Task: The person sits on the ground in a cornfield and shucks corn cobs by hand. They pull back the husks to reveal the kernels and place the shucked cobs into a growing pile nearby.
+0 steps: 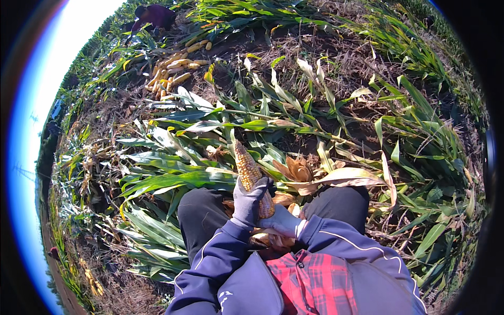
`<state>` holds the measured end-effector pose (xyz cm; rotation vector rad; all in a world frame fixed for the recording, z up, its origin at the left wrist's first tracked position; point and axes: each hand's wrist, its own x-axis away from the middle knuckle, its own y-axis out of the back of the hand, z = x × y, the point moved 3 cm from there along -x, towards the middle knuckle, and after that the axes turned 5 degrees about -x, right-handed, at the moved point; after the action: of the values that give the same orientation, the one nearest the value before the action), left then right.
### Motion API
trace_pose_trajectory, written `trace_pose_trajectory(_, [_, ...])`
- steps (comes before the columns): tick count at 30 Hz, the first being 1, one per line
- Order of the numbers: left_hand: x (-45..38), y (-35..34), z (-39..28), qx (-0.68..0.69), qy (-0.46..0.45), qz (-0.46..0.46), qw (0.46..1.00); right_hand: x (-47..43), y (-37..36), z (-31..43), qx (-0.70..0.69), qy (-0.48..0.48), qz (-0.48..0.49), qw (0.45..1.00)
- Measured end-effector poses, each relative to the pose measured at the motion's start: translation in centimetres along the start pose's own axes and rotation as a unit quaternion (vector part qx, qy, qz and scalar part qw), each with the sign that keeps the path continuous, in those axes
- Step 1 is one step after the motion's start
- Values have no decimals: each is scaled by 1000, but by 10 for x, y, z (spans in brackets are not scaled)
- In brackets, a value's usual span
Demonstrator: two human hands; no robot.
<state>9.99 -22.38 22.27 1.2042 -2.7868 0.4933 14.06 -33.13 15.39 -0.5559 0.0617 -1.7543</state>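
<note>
In the head view, my gloved left hand (250,198) is wrapped around a bare yellow ear of corn (246,165), which points up and away from me between my knees. Lower down, my gloved right hand (280,221) is at the base of the ear, by the husk; its fingers are partly hidden. Dry peeled husks (298,169) lie just beyond my right knee, and more husk (271,239) shows beneath my hands. Cut green corn stalks (252,122) spread across the ground before me.
A pile of husked corn ears (169,75) lies at the upper left, with a person (153,17) in dark red beyond it. More ears (92,279) lie at the lower left. Leafy stalks (425,118) cover the right side.
</note>
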Motion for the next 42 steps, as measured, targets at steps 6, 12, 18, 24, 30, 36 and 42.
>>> trace_pose_trajectory(6, [32, -69, -20, -571, -318, 193, 732, 6, 0, -22, 307, 123, -1, 944])
trace_pose_trajectory(12, [13, -34, 14, -388, -38, 256, 885, 25, -15, -17, 639, 43, 121, 759])
trace_pose_trajectory(18, [-13, 54, 12, -175, 385, 158, 892, 12, -5, -38, 654, 13, 116, 747])
trace_pose_trajectory(24, [-225, 167, -227, 124, -169, -26, 977, 2, -7, 12, 614, 1, 72, 786])
trace_pose_trajectory(30, [-176, 38, -232, -56, -308, 126, 941, -31, 5, 66, 536, 128, 76, 831])
trace_pose_trajectory(36, [-86, 53, 0, -204, 124, 152, 959, -72, 77, 175, 350, 72, 128, 925])
trace_pose_trajectory(42, [-73, 31, 40, -339, 73, 334, 877, -162, 308, 103, 505, -90, -243, 823])
